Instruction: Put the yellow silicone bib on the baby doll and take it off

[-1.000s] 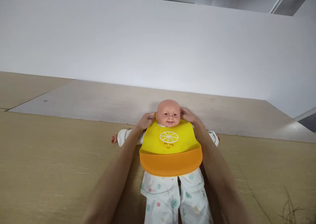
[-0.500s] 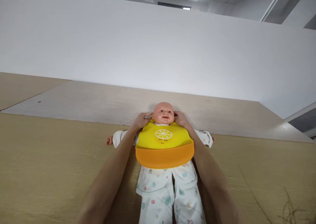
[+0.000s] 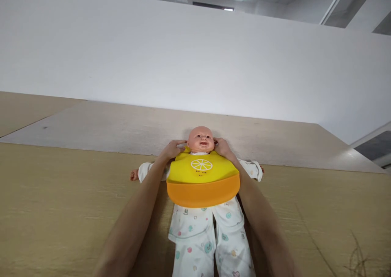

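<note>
Since the earlier frame, the left hand point(image 3: 172, 150) has shifted slightly outward from the neck of the doll point(image 3: 200, 140), while the right hand point(image 3: 223, 147) has barely moved. Both hands are partly curled, not spread wide, and rest on either side of the doll's neck, just below its head. Their fingers lie over the top corners of the bib point(image 3: 202, 179), close to the neck. I cannot tell whether either hand is pinching the bib or only resting on it.

The doll lies on its back on the bench point(image 3: 67, 212), head away from the person and face up, with its arms out to the sides and its legs towards the person. The bib is yellow with a white citrus-slice design and a small smiling face, and its orange pocket lies across the doll's belly. The doll wears a white outfit point(image 3: 195, 232) with coloured dots. Both forearms run up from the bottom of the view, one on each side of the doll's body.

The doll's head lies near the edge of a paler panel point(image 3: 122, 130) beyond the tan bench. Behind that stands a white wall point(image 3: 183, 61). A dry sprig point(image 3: 357, 262) lies at the lower right of the bench, well apart from the doll.
</note>
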A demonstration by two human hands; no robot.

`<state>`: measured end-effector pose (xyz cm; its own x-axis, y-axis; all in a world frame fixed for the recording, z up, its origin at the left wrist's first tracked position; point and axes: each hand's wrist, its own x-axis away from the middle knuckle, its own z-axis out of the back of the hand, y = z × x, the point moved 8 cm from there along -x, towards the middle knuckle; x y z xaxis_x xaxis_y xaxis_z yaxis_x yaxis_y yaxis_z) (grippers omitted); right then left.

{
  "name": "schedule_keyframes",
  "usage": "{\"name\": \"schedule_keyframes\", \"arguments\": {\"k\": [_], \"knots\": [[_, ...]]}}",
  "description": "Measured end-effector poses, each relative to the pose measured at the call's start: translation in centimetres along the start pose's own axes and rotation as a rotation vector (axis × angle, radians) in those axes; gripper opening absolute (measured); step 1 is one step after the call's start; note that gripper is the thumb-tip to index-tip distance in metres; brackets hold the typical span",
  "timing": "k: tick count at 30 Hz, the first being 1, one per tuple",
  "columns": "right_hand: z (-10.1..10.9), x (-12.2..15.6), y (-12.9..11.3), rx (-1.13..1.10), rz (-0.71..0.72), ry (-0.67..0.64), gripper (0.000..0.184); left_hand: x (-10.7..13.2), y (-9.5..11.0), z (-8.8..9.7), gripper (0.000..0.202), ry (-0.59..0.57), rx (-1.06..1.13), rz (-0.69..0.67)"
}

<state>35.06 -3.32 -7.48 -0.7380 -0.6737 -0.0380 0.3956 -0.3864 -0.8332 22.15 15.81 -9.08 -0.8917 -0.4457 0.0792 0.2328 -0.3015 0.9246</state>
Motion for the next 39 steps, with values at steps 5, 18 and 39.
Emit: {"name": "schedule_keyframes", "arguments": {"k": [5, 18, 39], "knots": [[0.3, -0.8, 1.7, 0.004, -0.031, -0.005, 0.036, 0.2, -0.5, 0.3, 0.056, 0.012, 0.044, 0.065], [3.7, 8.1, -0.2, -0.188, -0.220, 0.041, 0.054, 5.5, 1.1, 1.0, 0.065, -0.071, 0.193, 0.140], [5.9, 14.2, -0.9, -0.176, -0.130, 0.224, 0.038, 11.7, 1.8, 0.4, 0.030, 0.047, 0.357, 0.163]]}}
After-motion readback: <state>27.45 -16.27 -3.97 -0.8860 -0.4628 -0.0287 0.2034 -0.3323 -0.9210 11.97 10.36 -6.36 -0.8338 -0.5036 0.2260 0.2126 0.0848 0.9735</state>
